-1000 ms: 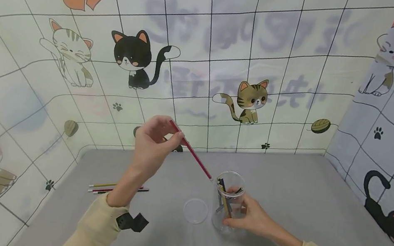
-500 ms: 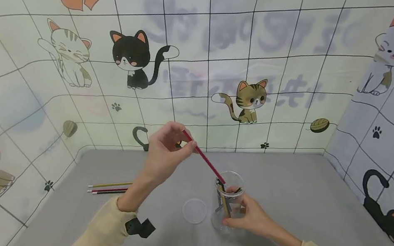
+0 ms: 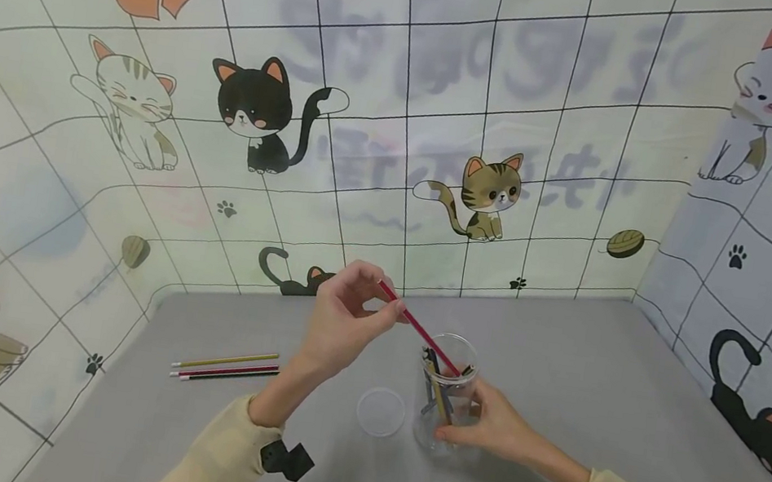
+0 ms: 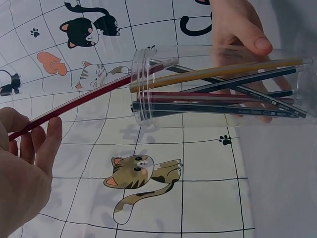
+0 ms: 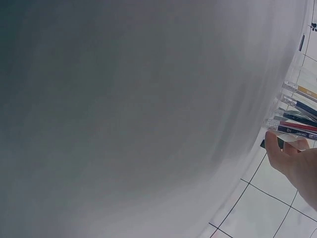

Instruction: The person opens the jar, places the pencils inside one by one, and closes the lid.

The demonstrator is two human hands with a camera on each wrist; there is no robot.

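Observation:
Between thumb and fingers my left hand (image 3: 348,322) pinches a red pencil (image 3: 418,326) near its upper end. The pencil slants down to the right, and its lower end is just inside the mouth of a clear jar (image 3: 428,440). Around the jar's right side my right hand (image 3: 497,423) grips, keeping it upright on the table. Several pencils lean inside; in the left wrist view a yellow pencil (image 4: 198,74) and dark ones show through the wall. At the edge of the right wrist view, the right hand (image 5: 294,161) is against the jar, beside the pencil ends.
A yellow pencil (image 3: 224,359), a red one and a black one (image 3: 230,375) lie together on the grey table (image 3: 562,356) at the left. A round clear lid (image 3: 380,412) lies just left of the jar. A cat-print wall covering (image 3: 375,108) rises behind.
My left hand has moved right and down, bringing the red pencil's lower end from beside the rim to inside the jar's mouth. The right hand and jar have stayed in place.

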